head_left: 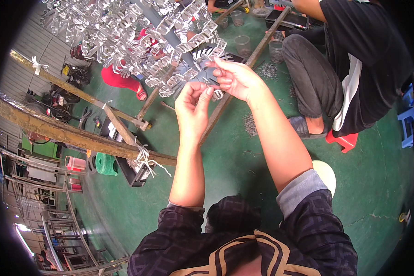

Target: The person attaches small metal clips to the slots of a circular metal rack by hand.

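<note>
My left hand (pixel 193 105) is raised at the lower edge of a hanging cluster of shiny metal brackets (pixel 124 41). Its thumb and forefinger pinch something small and thin that I cannot make out. Just right of it, my right hand (pixel 238 79) has its fingers curled and drawn together, with the fingertips close to the left ones. What sits in those fingers is too small to name. A silvery bracket (pixel 217 95) shows just below the fingertips. The brackets hang in dense rows around a grey central pole (pixel 158 20).
Rusty metal bars (pixel 73 126), tied with white strips, cross at left. At right a person in dark clothes (pixel 313 78) sits on a red stool (pixel 342 140). Wire hooks (pixel 250 125) lie piled on the green floor; clear plastic cups (pixel 242 46) stand farther off. A black tray (pixel 132 172) is at left.
</note>
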The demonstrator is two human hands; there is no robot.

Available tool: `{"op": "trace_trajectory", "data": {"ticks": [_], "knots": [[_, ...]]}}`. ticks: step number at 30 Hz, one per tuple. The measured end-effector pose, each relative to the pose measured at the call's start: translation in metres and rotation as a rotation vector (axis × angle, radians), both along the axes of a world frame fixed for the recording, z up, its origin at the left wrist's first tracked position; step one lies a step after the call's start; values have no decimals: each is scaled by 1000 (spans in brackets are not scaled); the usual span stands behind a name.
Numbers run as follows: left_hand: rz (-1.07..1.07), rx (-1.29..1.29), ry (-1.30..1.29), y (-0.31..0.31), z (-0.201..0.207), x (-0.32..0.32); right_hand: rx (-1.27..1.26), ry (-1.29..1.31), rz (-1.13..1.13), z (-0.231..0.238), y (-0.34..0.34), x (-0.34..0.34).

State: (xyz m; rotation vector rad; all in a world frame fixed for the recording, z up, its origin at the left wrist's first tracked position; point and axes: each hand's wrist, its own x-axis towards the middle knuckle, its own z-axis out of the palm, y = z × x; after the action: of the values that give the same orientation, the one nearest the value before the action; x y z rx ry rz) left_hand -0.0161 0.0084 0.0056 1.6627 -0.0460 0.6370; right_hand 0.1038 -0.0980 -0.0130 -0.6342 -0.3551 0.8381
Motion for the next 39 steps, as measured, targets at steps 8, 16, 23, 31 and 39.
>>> {"op": "trace_trajectory", "data": {"ticks": [8,16,23,31,39], "knots": [[-3,42,9,-4,2,6,24,100,-62,-1,4,4],[171,221,-51,-14,7,16,29,45,-130,-5,-7,-13],[316,426,-43,-23,10,19,-109,-146,-246,-1,-21,-22],[365,515,-35,-24,11,18,-173,-216,-289,0,-21,-23],[291,409,-7,-18,8,23,-141,-238,-284,-5,-22,-18]]}}
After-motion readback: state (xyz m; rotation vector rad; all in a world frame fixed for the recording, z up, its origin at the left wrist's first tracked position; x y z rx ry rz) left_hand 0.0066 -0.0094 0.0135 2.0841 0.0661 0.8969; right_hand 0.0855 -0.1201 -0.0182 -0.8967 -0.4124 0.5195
